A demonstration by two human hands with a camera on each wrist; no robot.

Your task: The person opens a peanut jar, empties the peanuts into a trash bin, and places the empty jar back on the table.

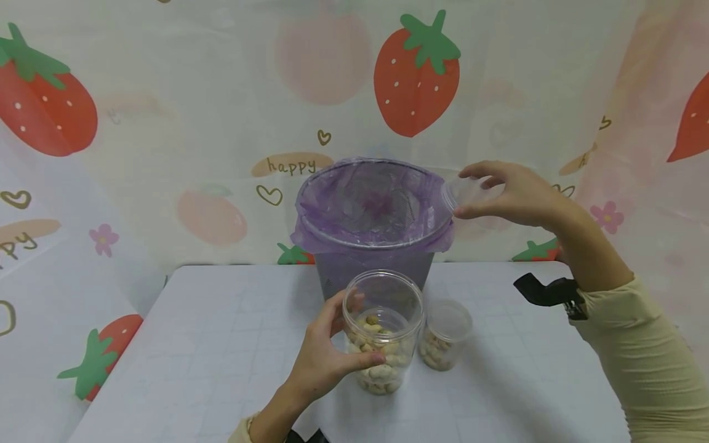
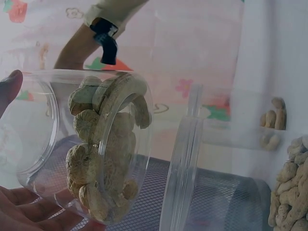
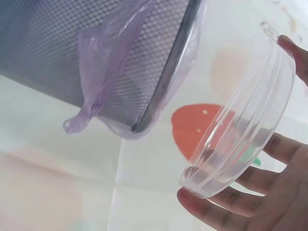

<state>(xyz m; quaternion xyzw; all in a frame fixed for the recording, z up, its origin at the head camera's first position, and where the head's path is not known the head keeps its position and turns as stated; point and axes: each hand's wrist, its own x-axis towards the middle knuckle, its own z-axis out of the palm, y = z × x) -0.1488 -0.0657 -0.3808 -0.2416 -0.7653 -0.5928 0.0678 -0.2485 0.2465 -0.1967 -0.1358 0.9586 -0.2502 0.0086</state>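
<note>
My left hand (image 1: 327,351) grips a clear plastic jar (image 1: 382,295) by its side, thumb in front and fingers round the far side. Peanuts in their shells (image 2: 89,139) lie at its bottom, and its mouth is uncovered. Close beneath it in the left wrist view is the rim of another clear jar (image 2: 180,178), which holds more peanuts (image 2: 293,187). Up at the right, my right hand (image 1: 515,194) holds a shallow, round clear plastic lid (image 3: 240,125) by its edge between thumb and fingers. It is tilted beside the bin's rim.
A mesh bin (image 1: 371,264) lined with a purple plastic bag (image 1: 382,209) stands behind the jars. To the right of the held jar, a smaller clear jar (image 1: 445,335) with some peanuts sits on the white table (image 1: 232,369). A strawberry-print sheet (image 1: 221,123) hangs behind.
</note>
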